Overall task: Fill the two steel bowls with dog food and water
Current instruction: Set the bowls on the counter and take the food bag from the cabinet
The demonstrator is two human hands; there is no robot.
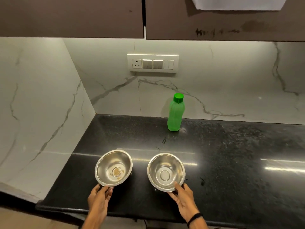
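Observation:
Two steel bowls sit side by side near the front of a black countertop. The left steel bowl has a few brown crumbs at its bottom. My left hand holds its near rim, fingers under it. The right steel bowl has nothing inside. My right hand pinches its near rim, thumb over the edge. A green plastic bottle with a green cap stands upright at the back by the wall. No dog food container is in view.
A marble wall closes off the left side, and the backsplash carries a switch and socket panel. Dark upper cabinets hang overhead. A few wet spots lie right of the right bowl.

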